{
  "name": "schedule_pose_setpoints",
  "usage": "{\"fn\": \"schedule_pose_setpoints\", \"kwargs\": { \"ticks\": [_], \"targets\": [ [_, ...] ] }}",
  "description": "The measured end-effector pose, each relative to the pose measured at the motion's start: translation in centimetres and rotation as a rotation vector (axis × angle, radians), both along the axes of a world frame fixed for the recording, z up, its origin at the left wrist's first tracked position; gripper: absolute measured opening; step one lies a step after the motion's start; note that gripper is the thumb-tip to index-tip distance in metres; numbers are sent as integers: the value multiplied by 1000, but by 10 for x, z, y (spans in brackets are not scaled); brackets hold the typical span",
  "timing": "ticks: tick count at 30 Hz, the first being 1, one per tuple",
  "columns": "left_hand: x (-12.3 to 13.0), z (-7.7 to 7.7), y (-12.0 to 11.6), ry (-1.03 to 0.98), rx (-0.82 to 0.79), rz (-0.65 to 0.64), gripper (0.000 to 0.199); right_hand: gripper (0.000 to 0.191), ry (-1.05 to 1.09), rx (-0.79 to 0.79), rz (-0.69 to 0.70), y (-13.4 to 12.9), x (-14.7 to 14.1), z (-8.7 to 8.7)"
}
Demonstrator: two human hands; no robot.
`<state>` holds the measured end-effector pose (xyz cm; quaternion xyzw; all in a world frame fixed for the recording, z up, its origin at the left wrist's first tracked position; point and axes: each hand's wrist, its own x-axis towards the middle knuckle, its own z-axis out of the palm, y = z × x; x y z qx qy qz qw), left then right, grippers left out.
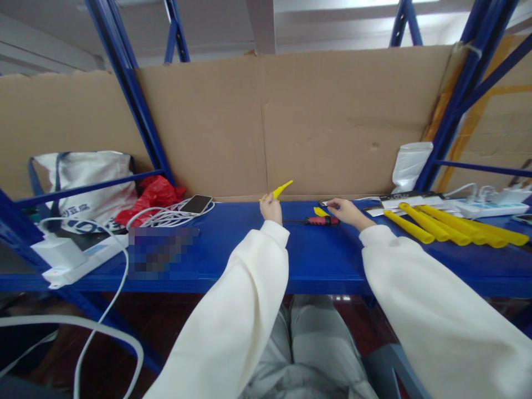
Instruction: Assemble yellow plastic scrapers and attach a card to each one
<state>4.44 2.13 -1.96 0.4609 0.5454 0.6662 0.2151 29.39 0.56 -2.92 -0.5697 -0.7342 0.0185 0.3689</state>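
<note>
My left hand (271,209) is closed round a thin yellow piece (283,189), its tapered end pointing up and to the right. Just above the blue table, my right hand (346,211) has its fingers bent together beside a small dark and white item (324,204); whether they grip it cannot be made out. A small yellow piece (320,211) lies left of my right fingertips. Between my hands rests a screwdriver (321,220) with a red and black handle, its shaft pointing left.
Several yellow tubes (440,224) lie at the right, near a power strip (488,208). Leftward are a phone (197,204), coiled white cables (166,218), a red bag (154,195), a cloth bag (93,180) and another power strip (85,266). Cardboard (291,122) stands behind the table (328,260).
</note>
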Motion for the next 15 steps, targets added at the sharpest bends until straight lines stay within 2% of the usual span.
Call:
{"fn": "schedule_pose_setpoints", "kwargs": {
  "ticks": [4, 9, 12, 15],
  "targets": [
    [7, 8, -14, -210, 28, -69, 37, 19, 111, -5, 22, 2, -2, -1],
    [14, 9, -24, -420, -24, -265, 29, 48, 363, -81, 12, 2, -7, 1],
    [17, 9, -28, -432, -80, -364, 27, 55, 453, -87, 23, 5, -7, 0],
    [18, 8, -29, -381, -84, -452, 24, 50, 512, -54, 29, 8, -5, -1]
  ]
}}
